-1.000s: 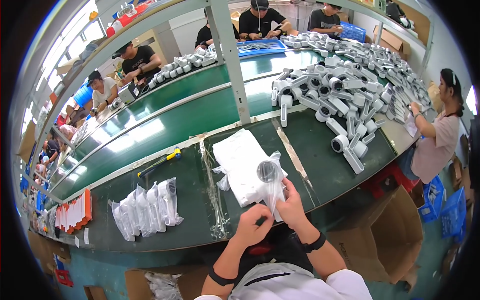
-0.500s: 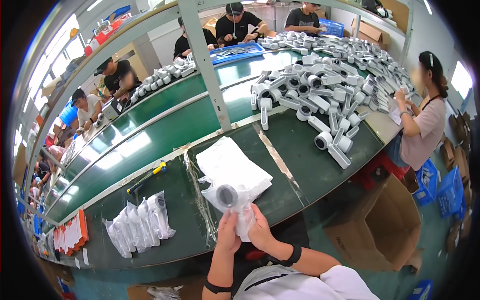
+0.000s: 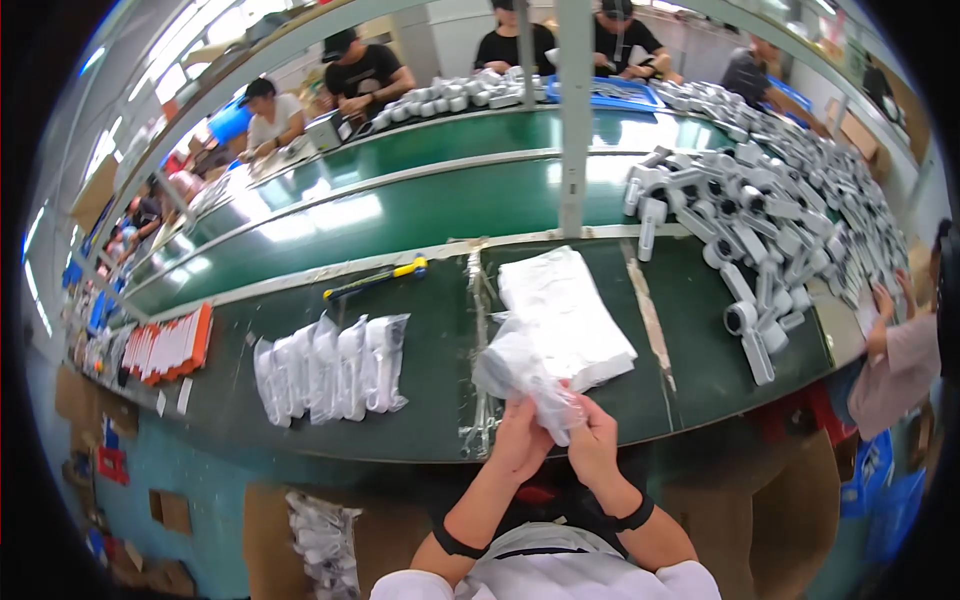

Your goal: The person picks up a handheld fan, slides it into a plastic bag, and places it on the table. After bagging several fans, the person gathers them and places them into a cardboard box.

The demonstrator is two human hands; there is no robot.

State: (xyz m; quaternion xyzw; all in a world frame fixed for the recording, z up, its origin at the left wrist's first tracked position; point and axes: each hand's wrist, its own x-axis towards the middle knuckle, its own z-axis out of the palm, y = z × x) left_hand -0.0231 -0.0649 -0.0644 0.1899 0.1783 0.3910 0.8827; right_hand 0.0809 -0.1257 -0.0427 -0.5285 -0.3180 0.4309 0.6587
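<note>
Between my two hands is a bagged white device, with a round dark-faced head and clear plastic bunched around its handle end. My left hand grips the bag from the left side. On the other side, my right hand has its fingers closed on the plastic. Just behind it lies a stack of flat white bags on the dark green table. To the left, several other bagged devices lie side by side in a row.
A yellow-and-black tool lies behind the row. Orange-edged white cards stand at far left. Loose grey-white devices heap up at right. A metal post rises beyond the table. An open carton with bagged devices stands below.
My view has swung right to left, so the table appears shifted rightward. The device's round head has tipped and blurred, and both hands have drawn closer around the plastic.
</note>
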